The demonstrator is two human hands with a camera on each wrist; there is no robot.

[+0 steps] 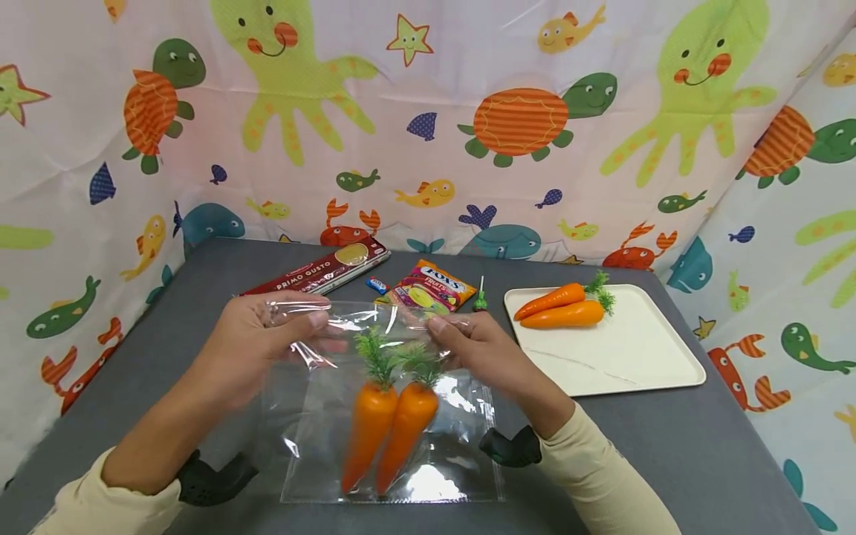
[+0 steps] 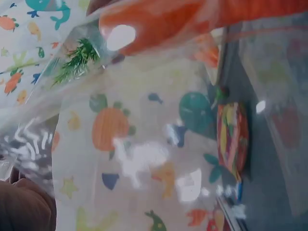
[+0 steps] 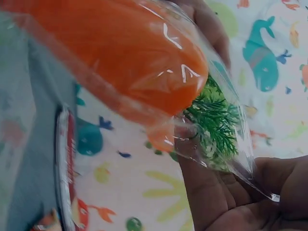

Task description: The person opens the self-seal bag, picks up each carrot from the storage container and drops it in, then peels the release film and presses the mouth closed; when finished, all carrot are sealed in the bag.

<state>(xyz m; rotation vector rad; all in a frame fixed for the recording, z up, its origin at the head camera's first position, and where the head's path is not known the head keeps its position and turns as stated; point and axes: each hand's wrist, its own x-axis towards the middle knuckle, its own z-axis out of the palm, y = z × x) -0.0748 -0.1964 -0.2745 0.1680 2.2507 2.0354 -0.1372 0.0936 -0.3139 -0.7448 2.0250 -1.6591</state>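
Observation:
A clear plastic bag [image 1: 314, 446] hangs upright in front of the person, its top edge stretched between both hands. Inside it are two orange carrots, a left one [image 1: 368, 423] and a right one [image 1: 411, 420], with green leafy tops up and tips near the bag's bottom. The left hand [image 1: 257, 338] pinches the bag's upper left edge, thumb in front. At the upper right edge, the right hand [image 1: 488, 349] pinches the film in the same way. Close up, the right wrist view has a carrot [image 3: 130, 57] behind the film and the right hand [image 3: 288, 185] gripping a corner.
On the right stands a cream tray [image 1: 635, 349] bearing two more carrots [image 1: 565, 314]. Behind the bag lie a red Primo Gusto package [image 1: 321, 269], a small blue wrapped sweet [image 1: 377, 284], a Fox's candy packet [image 1: 431, 287] and a green lollipop [image 1: 480, 299]. Printed cloth surrounds the grey table.

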